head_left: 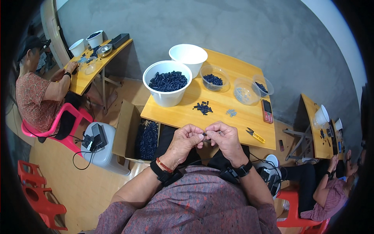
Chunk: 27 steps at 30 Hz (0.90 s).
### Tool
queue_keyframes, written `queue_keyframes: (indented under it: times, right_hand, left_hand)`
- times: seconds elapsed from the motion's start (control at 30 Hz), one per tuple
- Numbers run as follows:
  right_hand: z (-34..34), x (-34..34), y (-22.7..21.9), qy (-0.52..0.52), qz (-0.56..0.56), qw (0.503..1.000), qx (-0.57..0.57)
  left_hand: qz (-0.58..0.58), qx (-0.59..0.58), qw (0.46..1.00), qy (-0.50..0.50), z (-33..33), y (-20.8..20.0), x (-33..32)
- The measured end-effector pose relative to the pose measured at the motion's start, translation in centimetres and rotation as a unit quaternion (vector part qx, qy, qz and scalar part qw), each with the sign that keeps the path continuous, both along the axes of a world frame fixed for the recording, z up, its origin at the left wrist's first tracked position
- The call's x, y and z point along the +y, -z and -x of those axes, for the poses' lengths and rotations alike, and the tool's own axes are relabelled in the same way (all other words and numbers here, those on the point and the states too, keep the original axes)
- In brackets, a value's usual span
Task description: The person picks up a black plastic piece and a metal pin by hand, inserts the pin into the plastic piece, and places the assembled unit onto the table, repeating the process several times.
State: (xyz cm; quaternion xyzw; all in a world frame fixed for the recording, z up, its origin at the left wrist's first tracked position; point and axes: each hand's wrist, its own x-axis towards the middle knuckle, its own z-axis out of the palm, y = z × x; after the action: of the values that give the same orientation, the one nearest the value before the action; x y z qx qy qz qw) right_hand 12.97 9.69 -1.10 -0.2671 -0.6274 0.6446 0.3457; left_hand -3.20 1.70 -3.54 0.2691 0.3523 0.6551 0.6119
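Small dark piece (204,134) sits between the left hand (185,144) and the right hand (226,142), just off the near edge of the table (179,116)

Each hand is drawn into a pinch, thumb near forefinger, both gripping the small dark piece at their fingertips; a loose dark pile (203,108) and some pale bits (231,113) lie toward the table's near side, a white tub (165,97) of dark pieces stands at its left, a red phone (267,113) lies by its right edge, yellow-handled snips (255,135) rest at its near right corner
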Motion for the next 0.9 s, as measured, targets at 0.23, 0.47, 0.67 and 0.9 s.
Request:
queue_keyframes:
  times: [0.23, 0.47, 0.67, 0.9]
  right_hand:
    - [0.1, 0.2, 0.6, -0.001, -0.013, 1.000, -0.004]
    - [0.0, 0.0, 0.1, -0.011, -0.055, 0.998, -0.027]
    - [-1.2, 0.6, -0.4, -0.065, -0.070, 0.995, -0.041]
    - [-0.9, 0.1, -0.4, -0.032, 0.000, 0.999, -0.012]
  left_hand:
    - [0.001, 0.011, 1.000, 0.000, 0.0, 0.1, 0.1]
    - [-0.008, 0.037, 0.999, -0.014, -0.1, 0.3, -0.1]
    - [-0.008, 0.007, 1.000, 0.010, -0.4, 0.3, -0.4]
    - [0.019, -0.018, 1.000, 0.012, -0.4, -0.4, -0.3]
